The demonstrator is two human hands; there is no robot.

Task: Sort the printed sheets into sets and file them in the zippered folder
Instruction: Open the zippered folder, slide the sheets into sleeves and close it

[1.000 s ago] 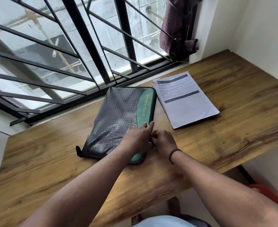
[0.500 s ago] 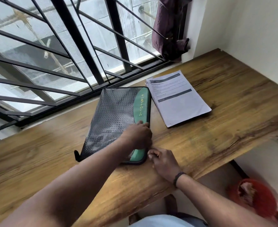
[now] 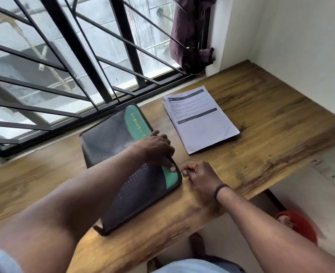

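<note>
Head cam: the zippered folder [image 3: 123, 164] lies closed mid-frame on the wooden desk [image 3: 261, 134], printed sheets [image 3: 200, 121] stacked just to its right, nothing sorted yet. Left hand [image 3: 154, 148] presses flat on the cover, fingers fairly straight. Right hand [image 3: 200, 176] pinches what looks like the zipper pull at the folder's lower right corner. So we're at the unzipping step, I'd say; next up is running that pull round the edge while the left hand pins the folder.

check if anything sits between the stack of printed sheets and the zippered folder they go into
Nothing lies on the wooden desk between the white stack of printed sheets and the black and green zippered folder. The folder itself looks closed, with the left hand pressing on it.
</note>
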